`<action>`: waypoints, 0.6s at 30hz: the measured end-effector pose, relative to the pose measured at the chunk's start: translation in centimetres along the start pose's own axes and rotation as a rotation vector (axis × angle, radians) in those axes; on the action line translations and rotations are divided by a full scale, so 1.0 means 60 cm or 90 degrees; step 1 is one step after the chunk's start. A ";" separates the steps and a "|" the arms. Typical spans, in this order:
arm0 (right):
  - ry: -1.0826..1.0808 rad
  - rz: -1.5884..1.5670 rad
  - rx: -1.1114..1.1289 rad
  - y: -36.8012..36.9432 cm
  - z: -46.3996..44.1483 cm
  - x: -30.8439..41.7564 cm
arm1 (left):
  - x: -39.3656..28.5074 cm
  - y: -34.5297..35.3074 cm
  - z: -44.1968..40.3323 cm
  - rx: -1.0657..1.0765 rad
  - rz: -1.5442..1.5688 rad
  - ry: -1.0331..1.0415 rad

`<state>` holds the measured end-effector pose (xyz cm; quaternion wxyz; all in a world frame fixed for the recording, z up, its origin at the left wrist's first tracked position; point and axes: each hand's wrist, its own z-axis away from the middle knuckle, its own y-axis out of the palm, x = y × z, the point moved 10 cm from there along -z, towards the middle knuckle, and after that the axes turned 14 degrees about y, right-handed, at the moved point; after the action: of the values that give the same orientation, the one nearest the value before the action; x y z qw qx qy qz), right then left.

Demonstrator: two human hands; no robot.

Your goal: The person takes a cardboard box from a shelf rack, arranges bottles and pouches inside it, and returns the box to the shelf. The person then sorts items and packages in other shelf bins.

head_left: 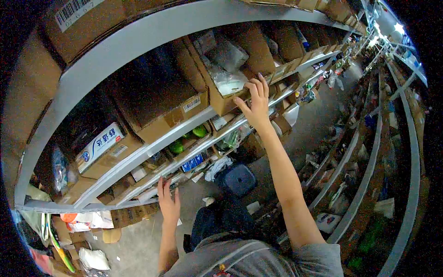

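Note:
My right hand [256, 105] is at the front corner of an open cardboard box [222, 104] on the shelf, thumb against its front and fingers at its upper edge. This box juts out a little beyond its neighbours. Inside it lie clear plastic-wrapped items [228, 78], one with a white part near the front. My left hand [169, 203] hangs lower, fingers apart and holding nothing, near the edge of a lower shelf [138, 190].
Left of that box stands a dark-inside carton [177, 113] with a barcode label, then a white-and-blue package [99, 147]. Below are green items [199, 131]. A dark stool [236, 179] is on the floor by my legs. More shelving [355, 194] runs along the right.

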<state>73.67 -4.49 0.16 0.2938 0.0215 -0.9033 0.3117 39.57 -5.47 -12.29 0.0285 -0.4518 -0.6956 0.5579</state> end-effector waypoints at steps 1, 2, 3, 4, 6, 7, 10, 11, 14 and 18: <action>0.005 -0.002 -0.007 0.001 0.001 -0.003 | 0.003 0.002 0.002 0.003 0.004 0.002; 0.008 -0.003 -0.016 0.001 0.000 -0.005 | 0.010 0.007 0.006 0.013 0.021 -0.011; 0.010 0.000 -0.017 0.002 0.000 -0.004 | 0.016 0.013 0.010 0.023 0.039 -0.027; 0.008 0.004 -0.017 0.001 0.000 -0.002 | 0.018 0.014 0.012 0.023 0.043 -0.027; 0.023 0.002 -0.009 0.002 -0.001 -0.003 | 0.020 0.014 0.011 0.023 0.020 -0.007; 0.023 0.002 -0.009 0.002 -0.001 -0.002 | 0.022 0.017 0.012 0.023 0.021 -0.007; 0.027 0.012 -0.003 0.005 -0.002 -0.005 | 0.034 0.031 0.004 0.049 0.023 -0.020; 0.023 0.012 -0.009 0.005 -0.001 -0.007 | 0.030 0.034 -0.003 0.051 0.028 -0.015; 0.029 0.010 -0.022 0.001 0.002 -0.008 | 0.021 0.044 -0.020 0.055 0.038 0.001; 0.004 0.017 -0.023 0.006 0.002 -0.016 | -0.012 0.047 -0.055 0.051 0.053 0.035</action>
<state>74.32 -4.43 -0.66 0.2929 0.0032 -0.9081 0.2992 43.47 -3.56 -12.96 0.0425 -0.4943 -0.6521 0.5732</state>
